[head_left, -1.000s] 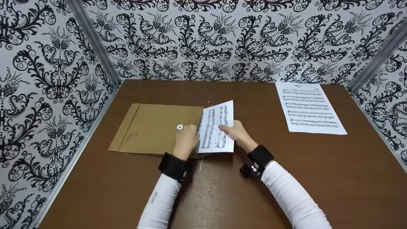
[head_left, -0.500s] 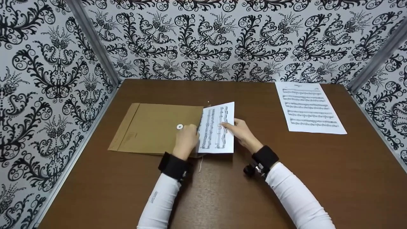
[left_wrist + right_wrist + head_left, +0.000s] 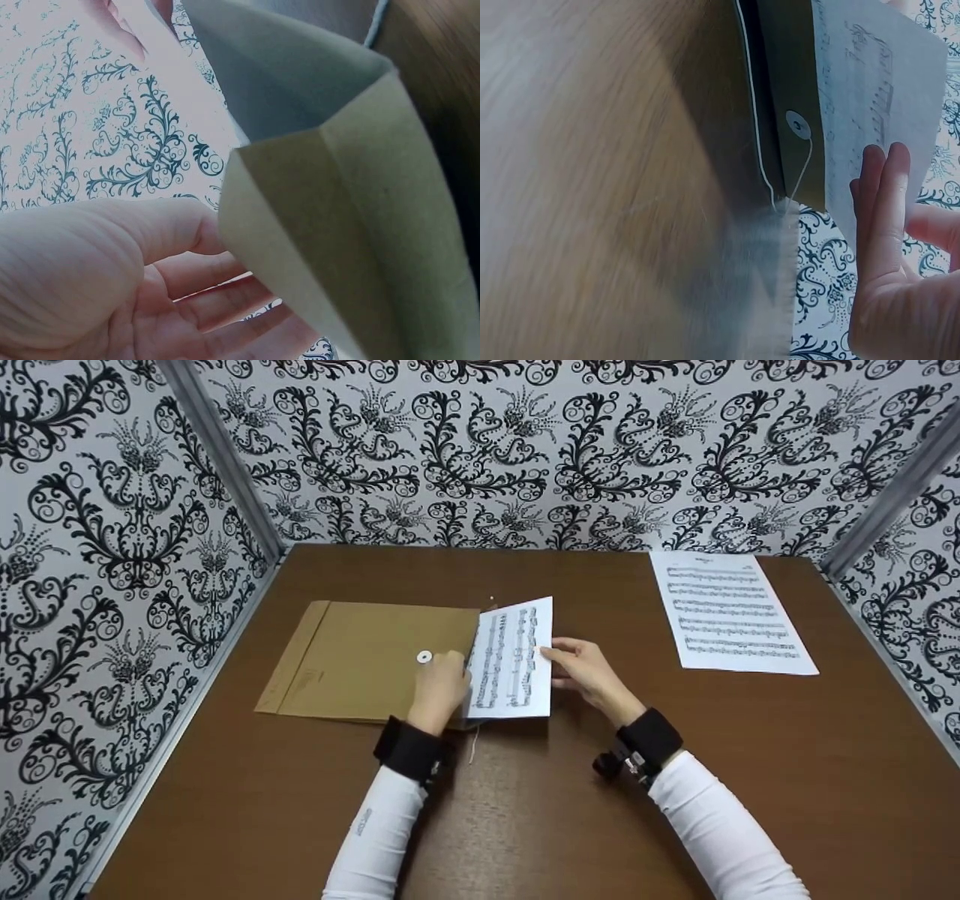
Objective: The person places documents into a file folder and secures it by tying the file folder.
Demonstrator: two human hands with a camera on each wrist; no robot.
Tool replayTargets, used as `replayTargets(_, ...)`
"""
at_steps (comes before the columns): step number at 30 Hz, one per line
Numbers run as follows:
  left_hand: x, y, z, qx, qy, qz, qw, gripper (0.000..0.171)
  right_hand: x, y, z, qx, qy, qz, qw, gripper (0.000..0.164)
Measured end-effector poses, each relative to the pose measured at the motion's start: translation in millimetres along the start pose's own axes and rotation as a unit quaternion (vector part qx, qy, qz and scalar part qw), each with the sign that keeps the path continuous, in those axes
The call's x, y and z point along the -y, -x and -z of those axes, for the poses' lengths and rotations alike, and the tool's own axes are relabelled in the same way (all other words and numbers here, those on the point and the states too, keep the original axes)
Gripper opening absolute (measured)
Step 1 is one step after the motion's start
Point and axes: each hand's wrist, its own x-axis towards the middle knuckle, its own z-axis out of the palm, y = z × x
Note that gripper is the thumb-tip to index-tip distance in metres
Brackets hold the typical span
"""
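Observation:
A brown string-tie envelope (image 3: 375, 660) lies on the table with its mouth facing right. Out of that mouth sticks a sheet of printed music (image 3: 517, 660), its outer part raised off the table. My left hand (image 3: 440, 690) grips the envelope at the mouth, thumb and fingers on either side of the paper in the left wrist view. At the sheet's outer edge, my right hand (image 3: 592, 675) pinches it, thumb on the printed face and long straight fingers (image 3: 885, 217) underneath. The flap, with a white button (image 3: 798, 124) and a string (image 3: 805, 165), hangs below the sheet.
A second sheet of music (image 3: 735, 611) lies flat at the back right of the brown table (image 3: 600, 840). Patterned walls (image 3: 480, 450) close off the back and sides. A white button (image 3: 424, 657) sits on the envelope's upper face beside my left hand.
My right hand has slid rightward along the sheet, its thumb now close to the outer edge. The sheet, the envelope and my left hand stay nearly where they were.

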Motion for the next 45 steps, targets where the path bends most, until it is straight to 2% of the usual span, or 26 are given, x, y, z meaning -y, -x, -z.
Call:
replayTargets(10, 0.6, 0.3, -0.1, 0.002, 0.004, 0.001, 1.0, 0.015, -3.9, 5.7, 6.4, 0.023, -0.009, 0.007, 1.0, 0.05)
replayTargets(17, 0.5, 0.3, 1.0, 0.0, 0.007, 0.008, 0.9999, 0.016, -5.4, 5.8, 2.5, 0.018, -0.023, 0.008, 1.0, 0.05)
replayTargets(27, -0.7, 0.1, 2.5, 0.012, 0.014, 0.015, 0.9997, 0.016, -8.9, 1.0, -12.2, 0.013, -0.038, 0.008, 0.999, 0.048)
replayTargets(45, -3.3, 3.9, 3.7, -0.01, -0.008, -0.006, 0.9999, 0.015, -8.3, -6.8, -39.4, 0.002, -0.058, 0.009, 0.998, 0.044)
